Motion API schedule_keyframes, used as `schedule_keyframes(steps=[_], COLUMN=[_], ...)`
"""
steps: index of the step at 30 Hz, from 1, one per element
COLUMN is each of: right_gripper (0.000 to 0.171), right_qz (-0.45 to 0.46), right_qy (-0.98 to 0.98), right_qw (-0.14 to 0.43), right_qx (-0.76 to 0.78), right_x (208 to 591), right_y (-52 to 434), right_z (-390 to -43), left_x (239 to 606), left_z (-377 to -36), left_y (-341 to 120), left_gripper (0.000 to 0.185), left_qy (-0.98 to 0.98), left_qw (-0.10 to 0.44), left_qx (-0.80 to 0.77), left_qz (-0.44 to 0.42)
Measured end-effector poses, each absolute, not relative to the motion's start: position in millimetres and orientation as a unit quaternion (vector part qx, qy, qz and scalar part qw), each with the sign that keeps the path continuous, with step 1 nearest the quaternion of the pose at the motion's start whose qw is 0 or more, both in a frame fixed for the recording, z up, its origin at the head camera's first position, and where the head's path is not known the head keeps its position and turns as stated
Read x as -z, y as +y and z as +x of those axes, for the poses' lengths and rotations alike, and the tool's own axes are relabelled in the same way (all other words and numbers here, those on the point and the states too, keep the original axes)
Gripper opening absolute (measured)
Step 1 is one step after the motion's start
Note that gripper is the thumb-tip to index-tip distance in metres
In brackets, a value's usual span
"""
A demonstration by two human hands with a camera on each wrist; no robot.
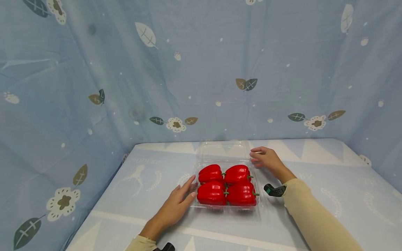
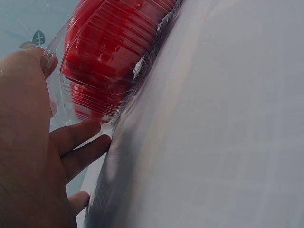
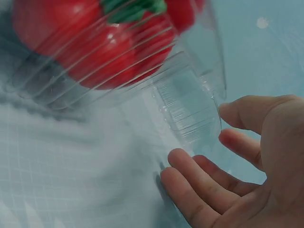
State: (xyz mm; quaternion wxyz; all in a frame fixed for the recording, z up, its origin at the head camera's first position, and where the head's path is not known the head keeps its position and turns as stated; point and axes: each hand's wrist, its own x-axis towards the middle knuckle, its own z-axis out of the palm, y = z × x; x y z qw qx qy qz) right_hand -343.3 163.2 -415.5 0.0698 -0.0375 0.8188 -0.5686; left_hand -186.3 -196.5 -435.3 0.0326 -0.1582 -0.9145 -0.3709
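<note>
In the head view, several red bell peppers [image 1: 241, 194] with green stems sit in a clear plastic clamshell box [image 1: 223, 207]. Its transparent lid [image 1: 223, 150] is folded back, away from the person. My left hand [image 1: 176, 205] is at the box's left side; in the left wrist view its thumb [image 2: 51, 64] touches the clear rim and the other fingers [image 2: 76, 137] extend beside the ribbed wall. By the lid's right edge, near the hinge, is my right hand [image 1: 267, 161]. The right wrist view shows its thumb and index finger at the lid edge, fingers loosely bent; whether they touch is unclear.
A pale patterned cloth covers the table [image 1: 132, 209]. Blue curtains [image 1: 201, 69] with leaf and flower prints hang behind and to the left. Dark straps are on both wrists, the right one [image 1: 274, 190] next to the box.
</note>
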Motion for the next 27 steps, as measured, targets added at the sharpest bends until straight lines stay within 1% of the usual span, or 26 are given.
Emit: schedule_keyframes(steps=[6,10,18,23,27], right_gripper=[0.056,0.056,0.057,0.059,0.066], right_qz=[-0.059,-0.080,-0.109,-0.115,-0.111], right_qy=[0.812,0.804,0.784,0.779,0.790], right_qw=[0.082,0.081,0.063,0.039,0.021], right_qx=[0.574,0.583,0.608,0.615,0.602], right_x=[419.0,418.4,416.1,414.4,411.7], right_y=[160.5,157.9,156.5,155.6,154.8], right_z=[-346.9,-346.5,-345.3,-344.4,-343.0], left_x=[435.7,434.7,435.3,434.8,434.4], left_z=[-185.6,-185.8,-187.3,-186.9,-186.1], left_y=[-197.1,-197.7,-198.5,-197.7,-196.6], left_gripper=[0.058,0.059,0.067,0.078,0.081], left_qy=[-0.912,-0.911,-0.912,-0.918,-0.919], left_qw=[0.035,0.031,0.041,0.030,0.022], left_qx=[0.373,0.374,0.354,0.347,0.350], left_qz=[-0.164,-0.171,-0.203,-0.190,-0.179])
